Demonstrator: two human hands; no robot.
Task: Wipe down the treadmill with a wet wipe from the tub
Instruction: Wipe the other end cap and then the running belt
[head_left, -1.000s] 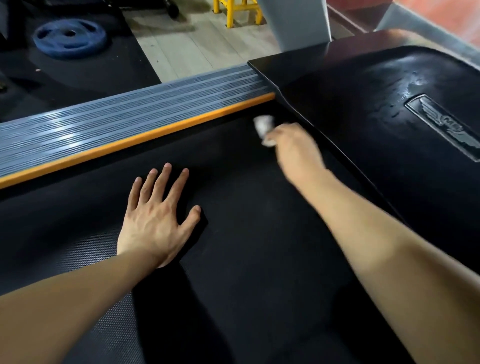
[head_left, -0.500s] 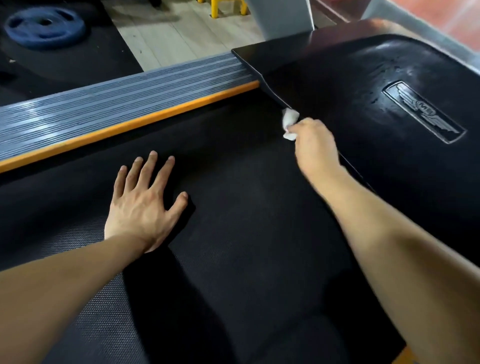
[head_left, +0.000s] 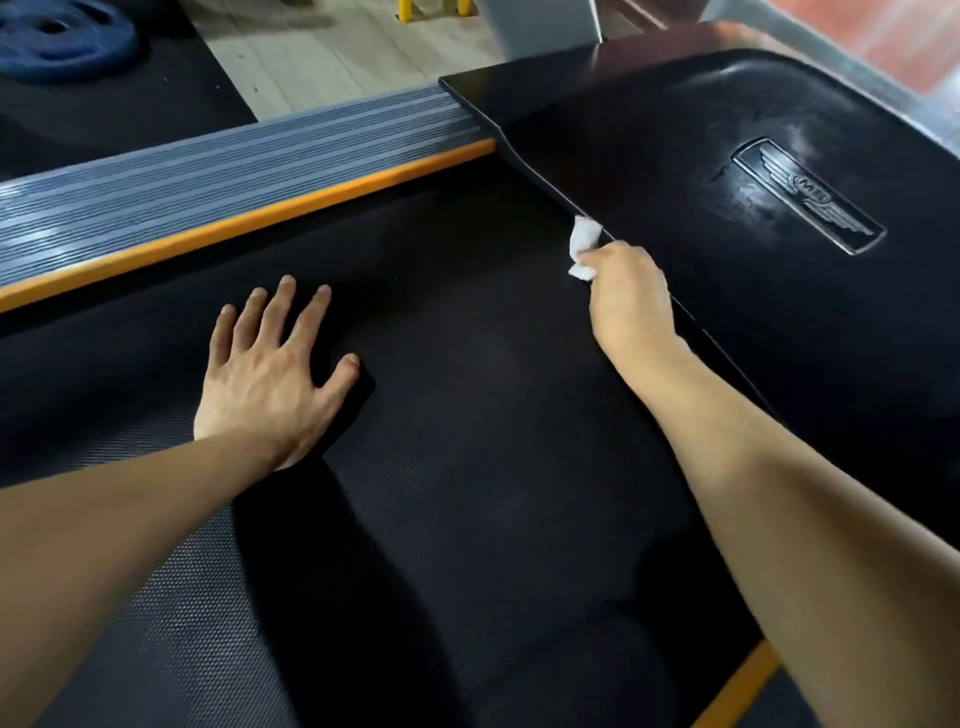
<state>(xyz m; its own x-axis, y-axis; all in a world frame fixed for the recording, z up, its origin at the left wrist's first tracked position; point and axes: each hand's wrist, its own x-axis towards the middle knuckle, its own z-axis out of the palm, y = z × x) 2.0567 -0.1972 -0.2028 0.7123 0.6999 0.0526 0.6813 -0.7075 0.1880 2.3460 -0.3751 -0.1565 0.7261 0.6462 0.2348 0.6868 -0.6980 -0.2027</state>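
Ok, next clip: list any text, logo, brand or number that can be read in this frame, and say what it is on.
"ME" (uncertain, small and glare-washed): centre of the winged emblem badge on the black motor cover of the treadmill.
No other lettering on that badge can be read.
Blue weight plate on the floor: any marking is too blurred to read.
Wet wipe, grooved side rail and belt: no text visible.

text: "ME" | on: winged emblem (head_left: 808, 196) | surface: treadmill motor cover (head_left: 649, 156)
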